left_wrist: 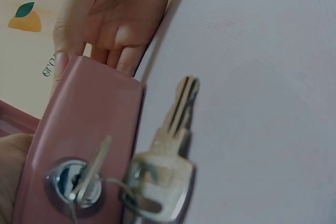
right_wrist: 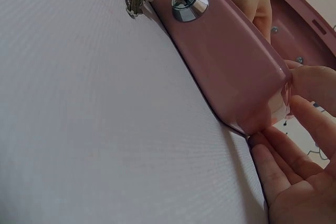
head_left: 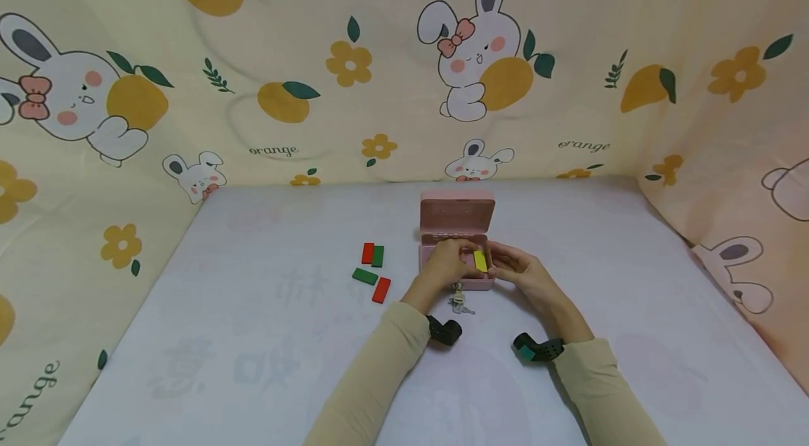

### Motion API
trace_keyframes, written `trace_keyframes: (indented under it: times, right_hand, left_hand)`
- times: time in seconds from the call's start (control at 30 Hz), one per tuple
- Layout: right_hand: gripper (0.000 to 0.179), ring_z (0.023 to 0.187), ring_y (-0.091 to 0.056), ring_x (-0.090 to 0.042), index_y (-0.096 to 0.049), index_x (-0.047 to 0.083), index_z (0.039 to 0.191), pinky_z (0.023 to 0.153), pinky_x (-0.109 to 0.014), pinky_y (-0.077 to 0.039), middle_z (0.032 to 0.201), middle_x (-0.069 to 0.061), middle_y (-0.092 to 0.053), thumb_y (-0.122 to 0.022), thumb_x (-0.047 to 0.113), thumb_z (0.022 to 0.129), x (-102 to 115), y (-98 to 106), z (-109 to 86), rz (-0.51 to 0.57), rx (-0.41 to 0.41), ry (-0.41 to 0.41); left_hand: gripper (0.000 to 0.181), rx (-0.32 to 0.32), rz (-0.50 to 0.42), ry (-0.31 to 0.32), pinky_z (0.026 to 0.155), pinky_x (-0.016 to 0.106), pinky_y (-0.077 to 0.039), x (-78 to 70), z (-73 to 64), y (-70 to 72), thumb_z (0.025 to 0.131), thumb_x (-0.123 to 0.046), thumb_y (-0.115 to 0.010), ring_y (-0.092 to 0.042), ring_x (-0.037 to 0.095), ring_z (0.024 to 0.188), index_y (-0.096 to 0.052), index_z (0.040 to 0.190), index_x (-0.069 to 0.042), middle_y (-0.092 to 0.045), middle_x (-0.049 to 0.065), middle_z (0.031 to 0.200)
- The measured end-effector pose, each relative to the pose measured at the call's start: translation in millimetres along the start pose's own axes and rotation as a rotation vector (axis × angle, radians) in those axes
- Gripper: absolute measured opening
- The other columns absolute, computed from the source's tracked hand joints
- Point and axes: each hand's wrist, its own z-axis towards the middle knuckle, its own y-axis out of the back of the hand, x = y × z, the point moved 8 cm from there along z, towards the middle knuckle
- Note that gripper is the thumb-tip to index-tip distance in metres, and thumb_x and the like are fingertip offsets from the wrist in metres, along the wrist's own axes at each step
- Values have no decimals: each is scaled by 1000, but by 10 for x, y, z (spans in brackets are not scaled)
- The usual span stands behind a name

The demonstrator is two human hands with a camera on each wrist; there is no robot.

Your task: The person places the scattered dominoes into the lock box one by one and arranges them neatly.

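Block (head_left: 481,262), yellow, at right end of open pink box (head_left: 478,284); long axis roughly fore-and-aft, just rightward of left hand (head_left: 446,262), whose fingers pinch it; right hand (head_left: 526,274), fingers gripping box's right end

Head view: the left hand (head_left: 444,265) masks part of the box (head_left: 456,284) interior; keys (head_left: 458,302) are too small to count. Left wrist view: lower edge cuts the box; a key (left_wrist: 96,166) is blurred. Right wrist view: lid (right_wrist: 296,22) and right hand (right_wrist: 299,182) are cropped at right.
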Motion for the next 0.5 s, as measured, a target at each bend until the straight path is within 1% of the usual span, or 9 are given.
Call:
trace_keyframes:
  times: [0.07,0.17,0.23,0.3,0.4,0.5]
  right_hand:
    - [64,113,-49,14,-33,-4,146,95,-3,-39,153,-27,-31,-63,15,93,-8,-5,0,-1,5,-3]
    - [64,113,-49,15,-33,-3,147,96,-3,-39,154,-26,-31,-63,16,93,-20,-8,0,-6,8,-10]
    - [64,113,-49,15,-33,-3,147,96,-3,-38,154,-26,-31,-63,16,93,-23,-10,0,-9,6,-16]
    - [64,113,-48,15,-33,-2,147,96,-3,-38,154,-25,-32,-62,17,93,-20,-10,-1,-12,4,-18]
    - [64,113,-48,15,-33,-2,147,96,-3,-38,154,-25,-31,-62,17,93,-13,-9,-3,-13,5,-16]
    - [64,114,-48,14,-33,-2,147,96,-3,-39,154,-25,-31,-62,17,93,-13,-6,-4,-14,7,-15]
  left_hand:
    - [53,-5,-8,-13,94,30,-48,-2,-9,15,76,-29,-81,-59,16,107,-64,125,-17,-65,2,127]
    - [51,-10,-25,-41,78,22,-47,-13,-28,40,76,-26,-82,-57,12,90,-65,124,-15,-68,4,109]
    - [50,-9,-33,-59,66,18,-41,-25,-42,56,77,-24,-81,-50,9,78,-66,123,-13,-63,2,92]
    - [48,-7,-37,-77,59,16,-35,-40,-56,75,78,-23,-81,-45,7,71,-66,122,-13,-55,0,80]
    - [46,-11,-29,-102,58,15,-32,-61,-72,102,79,-23,-80,-42,5,69,-66,121,-13,-50,-4,76]
    - [43,-18,-16,-128,59,15,-32,-74,-89,128,80,-25,-79,-43,5,70,-67,121,-14,-50,-4,76]
